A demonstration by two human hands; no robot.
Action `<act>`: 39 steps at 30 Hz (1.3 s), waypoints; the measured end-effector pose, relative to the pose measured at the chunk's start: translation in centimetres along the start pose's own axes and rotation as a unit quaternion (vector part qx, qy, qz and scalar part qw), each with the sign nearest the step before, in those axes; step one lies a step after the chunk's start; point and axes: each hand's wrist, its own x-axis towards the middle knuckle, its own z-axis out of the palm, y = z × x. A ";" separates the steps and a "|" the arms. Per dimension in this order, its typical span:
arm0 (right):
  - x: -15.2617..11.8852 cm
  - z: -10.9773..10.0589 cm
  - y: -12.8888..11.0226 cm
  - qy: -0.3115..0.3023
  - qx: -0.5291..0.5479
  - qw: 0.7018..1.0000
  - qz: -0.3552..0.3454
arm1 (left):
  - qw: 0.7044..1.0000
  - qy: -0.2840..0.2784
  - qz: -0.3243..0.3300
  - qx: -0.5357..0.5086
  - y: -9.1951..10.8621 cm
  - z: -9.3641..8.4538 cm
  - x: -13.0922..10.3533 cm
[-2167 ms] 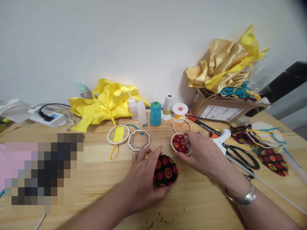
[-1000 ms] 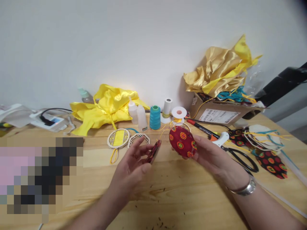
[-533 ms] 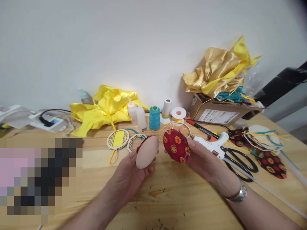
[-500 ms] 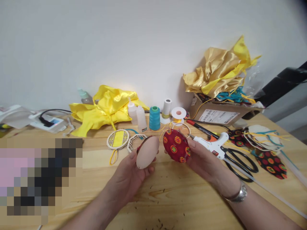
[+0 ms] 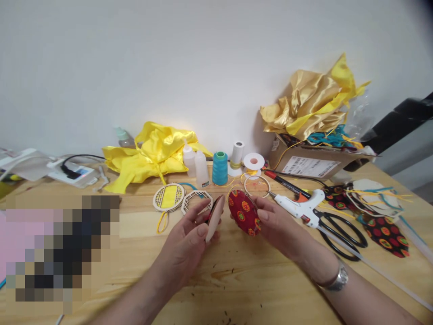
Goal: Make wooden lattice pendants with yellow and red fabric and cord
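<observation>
Two discs are held up over the wooden table, close together but apart. My left hand (image 5: 189,243) grips a disc with a plain pale face (image 5: 214,219) by its edge; it is turned nearly edge-on, and a bit of dark red shows on its far side. In my right hand (image 5: 275,223) is a disc covered in dark red flowered fabric (image 5: 242,212), its patterned side facing me. Behind them lie a wooden lattice frame (image 5: 185,204), a round frame with yellow fabric (image 5: 169,197) and a thin wooden ring (image 5: 257,185).
A white glue gun (image 5: 301,207) and black-handled scissors (image 5: 341,234) lie right of my right hand. Farther back stand squeeze bottles (image 5: 202,169), a teal thread cone (image 5: 220,169) and yellow satin (image 5: 152,153). A cardboard box (image 5: 304,160) holds fabric at the back right.
The disc in my left hand has turned from showing its pale face to nearly edge-on. The fabric-covered disc has tilted slightly and shifted a little lower.
</observation>
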 end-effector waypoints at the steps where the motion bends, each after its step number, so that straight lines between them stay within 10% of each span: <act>1: 0.0 0.1 0.3 0.002 -0.011 1.000 -0.009 | 1.000 0.001 -0.003 0.006 0.1 0.1 0.0; 6: -0.6 1.2 1.2 0.051 -0.168 0.978 -0.109 | 0.999 -0.036 -0.012 0.000 0.0 0.6 -0.1; 12: -1.3 2.1 1.2 0.091 -0.403 0.879 -0.239 | 0.995 -0.086 -0.014 -0.045 -0.3 0.7 0.0; 21: -1.3 2.1 1.7 0.092 -0.473 0.831 -0.278 | 0.991 -0.120 -0.031 -0.058 -0.4 0.4 0.1; 33: -1.4 1.5 1.2 0.086 -0.463 0.832 -0.294 | 0.987 -0.125 -0.048 -0.087 -0.2 0.8 -0.1; 39: -0.4 -0.4 -1.2 0.115 -0.078 0.987 -0.081 | 0.976 -0.083 -0.150 -0.131 0.8 0.7 -0.7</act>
